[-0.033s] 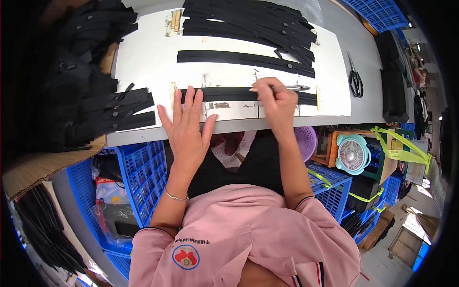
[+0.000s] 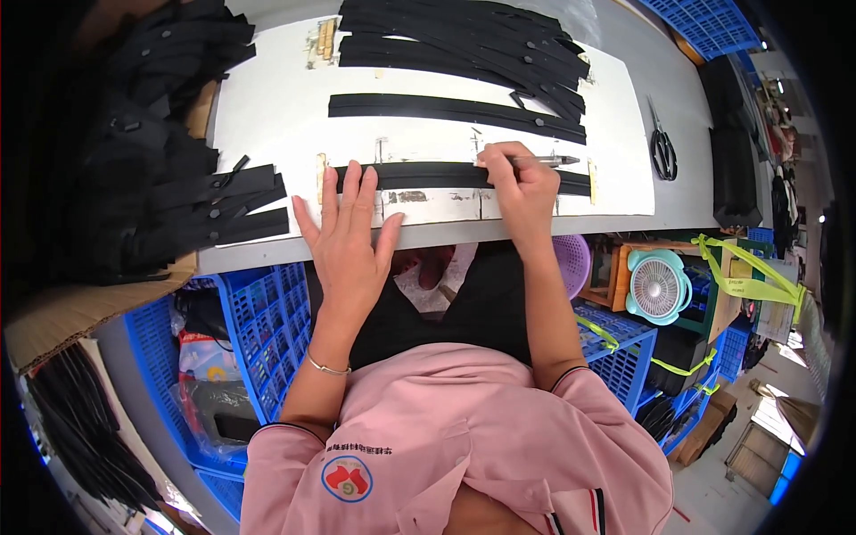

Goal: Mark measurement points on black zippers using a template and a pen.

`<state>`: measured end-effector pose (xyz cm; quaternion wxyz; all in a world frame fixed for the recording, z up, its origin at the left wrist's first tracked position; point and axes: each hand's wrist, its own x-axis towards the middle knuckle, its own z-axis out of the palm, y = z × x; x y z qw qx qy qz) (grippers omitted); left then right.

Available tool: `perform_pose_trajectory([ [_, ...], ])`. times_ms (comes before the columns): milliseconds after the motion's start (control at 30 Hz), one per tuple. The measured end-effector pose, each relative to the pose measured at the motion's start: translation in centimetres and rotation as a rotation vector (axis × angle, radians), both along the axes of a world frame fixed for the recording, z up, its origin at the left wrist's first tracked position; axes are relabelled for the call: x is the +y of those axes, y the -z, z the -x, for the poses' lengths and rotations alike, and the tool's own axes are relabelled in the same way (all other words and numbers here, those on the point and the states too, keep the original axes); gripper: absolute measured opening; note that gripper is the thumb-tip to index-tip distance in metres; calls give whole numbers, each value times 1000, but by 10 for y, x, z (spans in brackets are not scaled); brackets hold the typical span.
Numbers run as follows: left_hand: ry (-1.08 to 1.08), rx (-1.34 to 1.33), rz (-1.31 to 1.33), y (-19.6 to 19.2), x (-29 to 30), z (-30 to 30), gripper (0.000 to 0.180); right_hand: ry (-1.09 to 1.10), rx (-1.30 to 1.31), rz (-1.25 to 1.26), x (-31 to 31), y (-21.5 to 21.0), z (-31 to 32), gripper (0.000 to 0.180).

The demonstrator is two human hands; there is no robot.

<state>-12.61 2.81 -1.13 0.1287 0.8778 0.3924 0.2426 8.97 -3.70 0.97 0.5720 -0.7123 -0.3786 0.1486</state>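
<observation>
A black zipper strip (image 2: 428,176) lies straight across the white board (image 2: 267,116), near the table's front edge. My left hand (image 2: 343,236) rests flat with spread fingers, their tips on the strip's left end. Closed around a pen (image 2: 562,161), my right hand (image 2: 528,192) is over the right half of the same strip. The pen's barrel points to the right; its tip is mostly hidden by my fingers. Dark marks and tape pieces show on the board around the strip. A second zipper strip (image 2: 446,109) lies just beyond, parallel to the first.
A pile of black zippers (image 2: 446,40) covers the board's far side, and another heap (image 2: 160,209) sits at the left. Scissors (image 2: 662,153) lie right of the board. Blue crates (image 2: 267,330) and a small turquoise fan (image 2: 658,287) stand below the table edge.
My right hand has shifted slightly to the right along the strip, and the pen has tilted a little. The left hand stays in place.
</observation>
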Motion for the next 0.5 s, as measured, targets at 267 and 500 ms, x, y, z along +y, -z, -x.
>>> perform_pose_trajectory([
  [267,44,-106,73,-15,-12,-25,60,-27,-178,24,-3,16,-15,18],
  [500,256,-236,133,-12,-21,-69,44,-22,-234,22,-1,15,-14,17],
])
